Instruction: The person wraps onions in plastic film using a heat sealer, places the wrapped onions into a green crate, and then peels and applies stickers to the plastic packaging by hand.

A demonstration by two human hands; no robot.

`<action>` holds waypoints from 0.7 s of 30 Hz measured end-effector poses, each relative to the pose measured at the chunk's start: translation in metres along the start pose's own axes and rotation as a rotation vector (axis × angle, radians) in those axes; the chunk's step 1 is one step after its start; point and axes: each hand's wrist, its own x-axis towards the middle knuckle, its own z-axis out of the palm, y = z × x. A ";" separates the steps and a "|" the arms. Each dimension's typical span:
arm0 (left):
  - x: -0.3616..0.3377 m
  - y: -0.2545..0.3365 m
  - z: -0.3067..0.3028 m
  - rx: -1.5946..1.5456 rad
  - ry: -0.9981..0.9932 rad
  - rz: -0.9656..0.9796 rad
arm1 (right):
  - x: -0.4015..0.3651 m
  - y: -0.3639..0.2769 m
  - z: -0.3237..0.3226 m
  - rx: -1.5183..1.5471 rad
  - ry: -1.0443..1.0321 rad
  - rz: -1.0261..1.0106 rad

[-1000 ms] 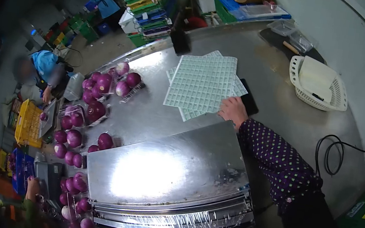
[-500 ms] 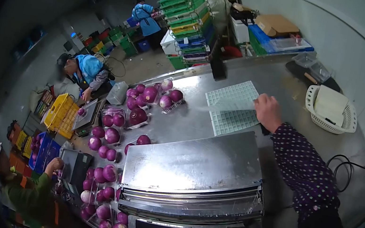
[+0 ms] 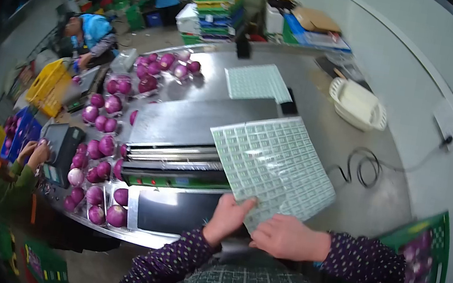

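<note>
A pale green sheet of small labels (image 3: 279,164) is held up, tilted, in front of my body. My left hand (image 3: 228,217) pinches its lower left edge, thumb on top. Close beside it, my right hand (image 3: 289,238) is closed on the sheet's near corner; its fingertips are partly hidden. Behind the sheet stands a metal film-wrapping machine (image 3: 194,118), its rollers partly covered and its dark plate (image 3: 174,210) left of my left hand. More label sheets (image 3: 257,81) lie on the table beyond the machine.
Packs of purple onions (image 3: 107,149) line the table's left side. At the right are a white basket (image 3: 356,106), a black cable (image 3: 373,168) and a green crate (image 3: 436,269) of onions. Two co-workers (image 3: 94,32) (image 3: 7,178) work at the left; stacked crates (image 3: 213,3) stand behind.
My right hand has drawn a label sheet from the far pile toward my body. My left hand has risen from the machine's dark plate to grip it. The view has shifted right.
</note>
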 end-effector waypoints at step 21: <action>-0.022 0.100 0.031 0.565 -0.857 0.023 | -0.169 -0.015 -0.092 1.059 0.671 0.728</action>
